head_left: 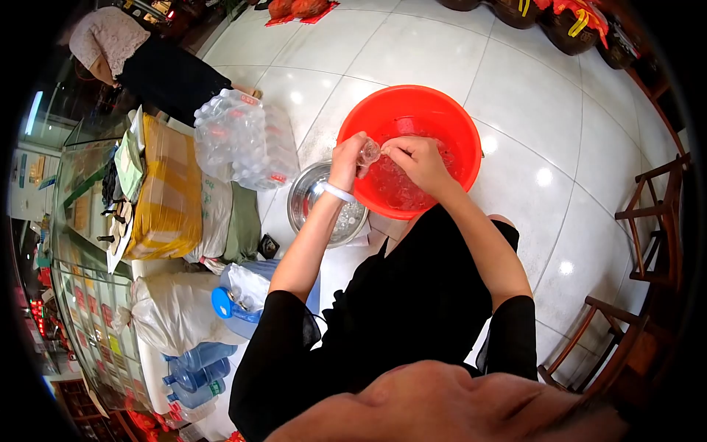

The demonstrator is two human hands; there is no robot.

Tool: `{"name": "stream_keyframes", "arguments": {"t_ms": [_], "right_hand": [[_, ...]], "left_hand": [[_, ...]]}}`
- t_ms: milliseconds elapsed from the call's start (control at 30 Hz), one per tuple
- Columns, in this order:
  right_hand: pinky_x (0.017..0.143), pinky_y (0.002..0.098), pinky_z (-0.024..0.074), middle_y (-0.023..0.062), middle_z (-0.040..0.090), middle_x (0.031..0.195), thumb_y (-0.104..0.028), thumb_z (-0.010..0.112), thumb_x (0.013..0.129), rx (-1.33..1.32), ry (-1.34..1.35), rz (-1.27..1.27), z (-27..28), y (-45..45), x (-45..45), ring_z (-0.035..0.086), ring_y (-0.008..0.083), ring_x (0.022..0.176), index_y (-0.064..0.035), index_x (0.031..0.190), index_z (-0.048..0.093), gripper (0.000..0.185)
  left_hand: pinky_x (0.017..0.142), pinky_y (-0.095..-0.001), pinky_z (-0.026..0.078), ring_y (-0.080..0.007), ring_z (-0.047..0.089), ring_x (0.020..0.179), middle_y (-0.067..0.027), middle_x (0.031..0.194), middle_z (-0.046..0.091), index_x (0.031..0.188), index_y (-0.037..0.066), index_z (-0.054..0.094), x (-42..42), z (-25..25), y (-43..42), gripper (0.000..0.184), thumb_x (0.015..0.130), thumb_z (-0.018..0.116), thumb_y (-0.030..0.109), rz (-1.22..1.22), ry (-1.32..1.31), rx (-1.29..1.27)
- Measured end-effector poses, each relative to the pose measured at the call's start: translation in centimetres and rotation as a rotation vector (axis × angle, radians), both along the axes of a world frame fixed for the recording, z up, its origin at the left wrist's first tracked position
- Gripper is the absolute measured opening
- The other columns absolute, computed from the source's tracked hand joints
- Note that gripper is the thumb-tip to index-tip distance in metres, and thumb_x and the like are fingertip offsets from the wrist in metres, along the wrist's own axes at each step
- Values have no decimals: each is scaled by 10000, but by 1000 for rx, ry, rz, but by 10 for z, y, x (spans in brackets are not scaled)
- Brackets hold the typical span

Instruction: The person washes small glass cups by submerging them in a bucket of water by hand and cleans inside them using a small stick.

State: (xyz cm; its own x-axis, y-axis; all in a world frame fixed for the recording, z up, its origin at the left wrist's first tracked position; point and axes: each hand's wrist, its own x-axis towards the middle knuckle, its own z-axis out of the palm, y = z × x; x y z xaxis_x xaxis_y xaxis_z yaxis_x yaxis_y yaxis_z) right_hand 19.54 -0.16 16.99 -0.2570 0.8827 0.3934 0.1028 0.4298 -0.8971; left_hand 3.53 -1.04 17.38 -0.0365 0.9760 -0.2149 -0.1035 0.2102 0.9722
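My left hand (346, 162), with a pale bangle on its wrist, is closed around a small clear cup-like piece (370, 152). My right hand (418, 163) has its fingertips pinched together at the end of that piece; what lies between them is too small to make out. Both hands are above the near left side of a red plastic basin (442, 107), which holds water and several clear items that I cannot tell apart. Below my left wrist stands a round metal bowl (298, 195) with small clear things in it.
Left of the bowl are a shrink-wrapped pack of bottles (247, 140), a taped carton (166, 191), a white sack (177, 309) and blue water jugs (195, 376). A person (110, 44) bends at upper left. Wooden chairs (655, 221) stand right, dark jars (567, 33) at the top.
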Motion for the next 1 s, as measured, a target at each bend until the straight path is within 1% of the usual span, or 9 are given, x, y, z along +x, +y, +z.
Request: {"name": "stream_keyframes", "arguments": {"t_ms": [67,167,400,567,667,800,867,967,1000], "right_hand": [[579,277,451,123,606,730,-60,536,765,47,-73,197,3,8,9,589,198,653,23,816,599,117],[550,370,438,128,568,662,-80,524,745,301,-309,85,7,8,13,551,297,608,-9,740,578,89],[523,343,420,131,529,615,-67,539,743,359,-369,-21,-7,3,5,523,242,543,-3,770,591,87],[439,213,325,-27,492,550,-95,522,783,-368,145,185,-2,3,4,418,47,487,2,829,616,144],[435,164,282,-59,487,594,-104,523,795,-678,354,163,3,-4,2,378,22,487,-2,812,626,146],[439,148,268,-56,495,607,-103,519,801,-728,511,141,-2,-8,-5,361,11,495,1,807,626,149],[488,290,405,46,559,585,-84,511,779,-421,331,52,-1,-9,-8,516,132,534,27,780,605,145],[503,333,421,113,567,617,-73,510,769,204,-6,47,-6,1,-4,549,231,557,-4,770,605,117],[503,333,421,113,567,617,-73,510,769,203,-7,48,-7,2,-1,549,231,557,-4,770,605,117]], "left_hand": [[359,-211,220,-70,360,408,-13,544,479,687,48,553,-3,0,0,346,832,448,344,-42,68,45],[360,-211,218,-71,357,400,-23,558,496,675,45,554,1,-2,-2,329,825,466,324,-12,137,45],[367,-206,274,-72,398,405,-9,549,512,735,30,575,-1,-14,-2,267,835,477,258,21,55,78],[474,-242,412,-145,515,528,-78,729,564,953,13,514,0,-13,-6,257,853,462,244,-37,-101,148],[545,-266,448,-167,546,627,-97,840,568,1053,28,457,0,-11,-6,271,855,465,212,-26,-204,197],[595,-291,462,-181,553,707,-104,921,557,1088,36,430,-1,-15,-7,271,853,461,166,0,-272,231],[640,-308,469,-186,553,772,-103,949,553,1084,40,438,-3,-17,-7,252,852,454,138,-50,-335,279],[670,-322,474,-199,553,828,-106,959,550,1095,45,431,-7,-19,-8,256,844,449,94,-25,-335,276],[670,-322,474,-199,553,828,-106,959,550,1095,45,431,-7,-21,-8,256,844,449,94,-24,-336,275]]}}
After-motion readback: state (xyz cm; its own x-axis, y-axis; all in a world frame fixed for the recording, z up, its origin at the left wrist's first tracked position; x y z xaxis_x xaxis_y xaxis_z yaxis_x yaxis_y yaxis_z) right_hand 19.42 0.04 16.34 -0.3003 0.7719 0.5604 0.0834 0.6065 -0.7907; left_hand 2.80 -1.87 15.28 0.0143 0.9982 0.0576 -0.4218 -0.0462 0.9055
